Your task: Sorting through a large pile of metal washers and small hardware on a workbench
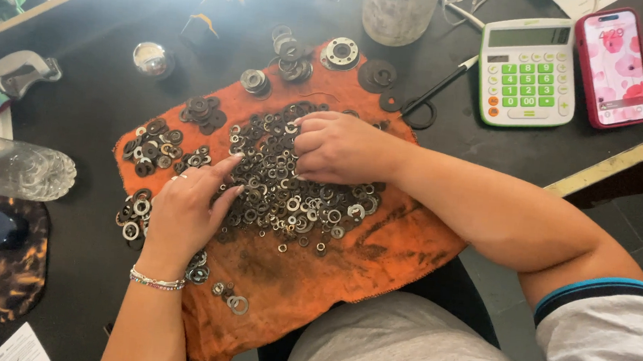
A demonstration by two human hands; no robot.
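Metal washers (290, 201) lie heaped beneath both hands' fingertips.

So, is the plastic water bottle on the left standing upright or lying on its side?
Lying on its side. The bottle stretches flat across the black table, its clear ribbed body horizontal, left of the orange cloth.

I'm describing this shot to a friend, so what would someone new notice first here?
First, the orange cloth in the middle of the dark table, covered by a big heap of metal washers. Both hands are in it: the left hand at the heap's left edge, the right hand curled on its top. At upper right sit a white calculator with green keys and a phone in a red case.
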